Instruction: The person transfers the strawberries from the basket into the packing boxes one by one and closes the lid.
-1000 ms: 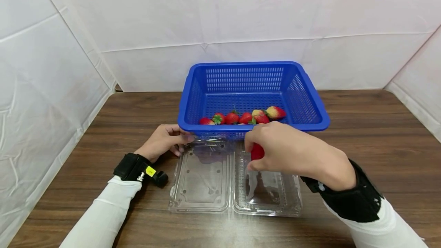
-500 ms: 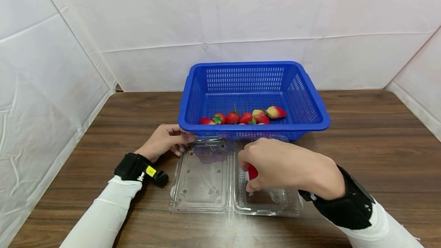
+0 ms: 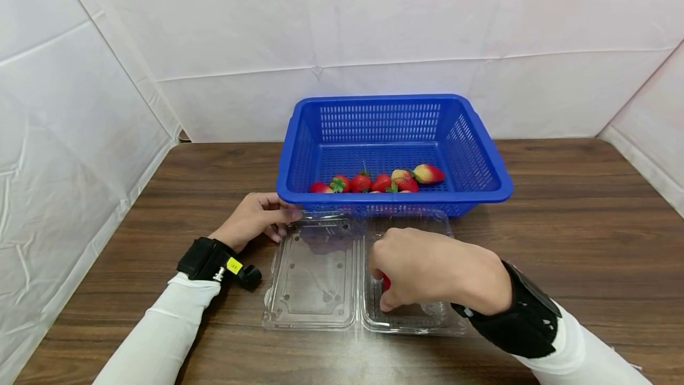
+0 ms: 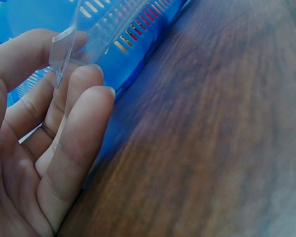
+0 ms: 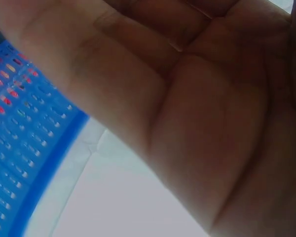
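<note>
A clear plastic clamshell box (image 3: 316,281) lies opened flat on the table, its two halves side by side. My left hand (image 3: 257,217) pinches the far left corner of its left half between thumb and fingers; the left wrist view shows the clear edge (image 4: 62,52) between them. Down inside the right half, my right hand (image 3: 422,266) holds a strawberry (image 3: 386,282), mostly hidden by the fingers. Only the palm (image 5: 202,108) fills the right wrist view. Several more strawberries (image 3: 360,182) lie along the near side of the blue basket (image 3: 475,198).
The slotted basket stands just behind the clamshell, its near rim overhanging the box's far edge in the head view. White sheeting (image 3: 342,28) hangs behind and at both sides of the brown wooden table (image 3: 556,207).
My right hand has come down and toward me with the strawberry, from near the basket's rim into the right half of the clamshell. The left hand stays at its corner.
</note>
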{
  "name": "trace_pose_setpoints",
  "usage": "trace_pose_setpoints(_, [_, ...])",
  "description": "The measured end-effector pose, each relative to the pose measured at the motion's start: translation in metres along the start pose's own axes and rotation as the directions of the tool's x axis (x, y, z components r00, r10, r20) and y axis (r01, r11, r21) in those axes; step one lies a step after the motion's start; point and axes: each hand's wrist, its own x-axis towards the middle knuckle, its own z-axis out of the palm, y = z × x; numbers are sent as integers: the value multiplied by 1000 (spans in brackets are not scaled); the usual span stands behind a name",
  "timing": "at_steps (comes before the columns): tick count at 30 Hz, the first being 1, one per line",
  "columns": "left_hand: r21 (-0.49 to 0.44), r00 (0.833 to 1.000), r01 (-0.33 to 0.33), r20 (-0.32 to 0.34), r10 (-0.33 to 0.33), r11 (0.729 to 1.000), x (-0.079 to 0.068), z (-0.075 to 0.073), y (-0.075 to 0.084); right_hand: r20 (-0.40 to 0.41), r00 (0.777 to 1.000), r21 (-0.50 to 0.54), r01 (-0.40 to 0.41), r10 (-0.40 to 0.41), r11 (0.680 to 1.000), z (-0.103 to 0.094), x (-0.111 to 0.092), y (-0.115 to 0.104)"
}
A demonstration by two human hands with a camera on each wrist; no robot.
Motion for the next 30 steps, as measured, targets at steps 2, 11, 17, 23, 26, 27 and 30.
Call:
trace_pose_setpoints(2, [0,1000,-1,-1,1,1000,0,0,0,8,1000,1,-8,8,1000,1,1,-1])
trace_pose_setpoints(11, [-5,1000,6,-2,-6,1000,0,0,0,37,999,36,-18,17,999,4,6,1])
trace_pose_setpoints(17, [1,1000,6,-4,-6,1000,0,0,0,52,998,47,-27,25,999,6,11,6])
trace_pose_setpoints(23, [1,1000,1,-3,-1,1000,0,1,0,54,998,50,-39,37,998,10,15,7])
trace_pose_setpoints(26, [-2,1000,0,-4,0,1000,0,1,0,59,997,43,-45,43,998,11,16,7])
trace_pose_setpoints(27, [-3,1000,0,-3,0,1000,0,1,0,60,997,38,-50,48,998,12,17,7])
trace_pose_setpoints(30, [-4,1000,0,0,0,1000,0,1,1,67,996,30,-58,56,998,13,18,7])
